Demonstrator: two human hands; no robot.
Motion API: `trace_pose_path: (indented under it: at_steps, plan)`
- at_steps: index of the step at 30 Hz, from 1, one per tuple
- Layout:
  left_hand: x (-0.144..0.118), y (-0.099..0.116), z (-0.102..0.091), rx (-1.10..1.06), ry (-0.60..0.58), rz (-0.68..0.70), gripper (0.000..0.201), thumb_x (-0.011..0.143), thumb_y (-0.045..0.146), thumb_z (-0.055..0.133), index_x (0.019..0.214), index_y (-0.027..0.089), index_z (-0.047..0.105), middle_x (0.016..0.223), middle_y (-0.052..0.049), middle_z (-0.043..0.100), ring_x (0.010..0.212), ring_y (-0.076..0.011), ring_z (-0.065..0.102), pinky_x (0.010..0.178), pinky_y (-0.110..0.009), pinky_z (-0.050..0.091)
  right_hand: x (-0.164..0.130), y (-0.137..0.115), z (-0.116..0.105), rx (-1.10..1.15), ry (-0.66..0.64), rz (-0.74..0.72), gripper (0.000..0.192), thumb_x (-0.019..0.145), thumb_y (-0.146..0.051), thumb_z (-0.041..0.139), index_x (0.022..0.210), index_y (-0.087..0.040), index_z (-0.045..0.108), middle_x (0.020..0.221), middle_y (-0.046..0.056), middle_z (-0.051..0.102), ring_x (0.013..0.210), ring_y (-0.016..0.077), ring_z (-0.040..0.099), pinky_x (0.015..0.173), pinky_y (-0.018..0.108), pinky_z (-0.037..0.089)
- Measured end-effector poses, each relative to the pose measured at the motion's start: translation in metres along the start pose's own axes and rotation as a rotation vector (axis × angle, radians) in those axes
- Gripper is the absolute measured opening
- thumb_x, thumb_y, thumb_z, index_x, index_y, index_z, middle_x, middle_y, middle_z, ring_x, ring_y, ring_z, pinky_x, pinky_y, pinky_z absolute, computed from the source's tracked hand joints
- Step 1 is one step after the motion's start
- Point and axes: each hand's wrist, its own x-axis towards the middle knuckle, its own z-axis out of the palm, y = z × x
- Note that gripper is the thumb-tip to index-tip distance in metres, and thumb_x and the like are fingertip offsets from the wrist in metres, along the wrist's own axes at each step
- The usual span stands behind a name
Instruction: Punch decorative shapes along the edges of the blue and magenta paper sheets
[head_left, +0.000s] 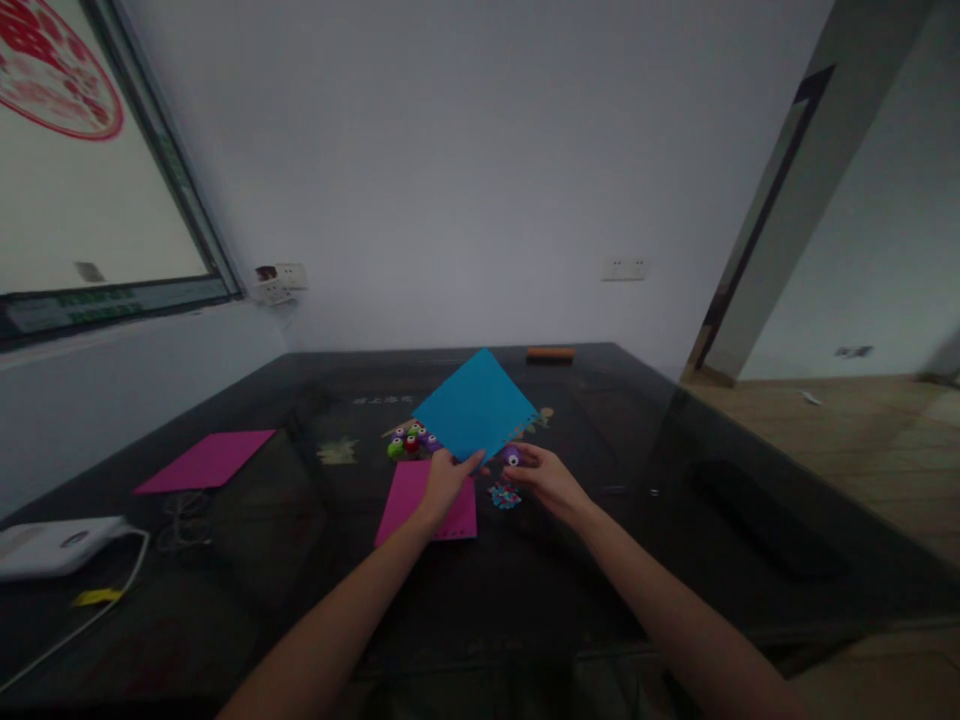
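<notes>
— Paper first: where does the blue sheet (475, 405) sit?

— Lifted off the dark table (675, 480), tilted like a diamond. The left hand (444, 484) pinches its bottom corner, thumb on top. At about four o'clock from that corner, the right hand (546, 478) grips a small purple punch (512, 456) at the sheet's lower right edge, where a row of cut notches already shows.

— So how does one do this edge well?

— I'd judge the sheet wants holding taut and level, the edge pushed fully into the punch slot, each press spaced evenly from the last notch. The left hand should feed the paper along and let the right only squeeze.

— What lies around?

— Beneath the left wrist, a pink sheet (421, 500) flat on the table. At ten o'clock from the hands, a cluster of small coloured punches (411, 439). Just below the right fingers, a little heap of paper bits (504, 495). Far out at nine o'clock, another pink sheet (206, 461).

— Any risk?

— Paper slipping askew in the slot, I'd guess.
</notes>
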Motion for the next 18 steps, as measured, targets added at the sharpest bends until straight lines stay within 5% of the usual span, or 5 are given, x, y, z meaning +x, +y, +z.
trace_pose_path:
  at_steps: [8, 18]
  plan:
    - [-0.004, 0.007, 0.001, 0.080, -0.027, 0.010, 0.020, 0.069, 0.035, 0.065, 0.071, 0.015, 0.066, 0.067, -0.006, 0.071, 0.062, -0.0223, 0.066, 0.059, -0.029, 0.049, -0.007, 0.000, 0.011, 0.044, -0.003, 0.015, 0.042, 0.058, -0.027, 0.080, 0.095, -0.015, 0.062, 0.092, 0.007, 0.067, 0.066, 0.0118, 0.064, 0.065, 0.024, 0.053]
    - [-0.002, -0.001, -0.001, 0.218, 0.035, 0.051, 0.028, 0.069, 0.041, 0.063, 0.070, 0.013, 0.064, 0.068, -0.005, 0.069, 0.060, -0.0187, 0.060, 0.058, -0.027, 0.045, -0.011, -0.004, 0.014, 0.085, -0.031, -0.020, 0.043, 0.059, -0.032, 0.079, 0.094, -0.014, 0.060, 0.098, 0.009, 0.067, 0.085, 0.0215, 0.068, 0.068, 0.027, 0.053]
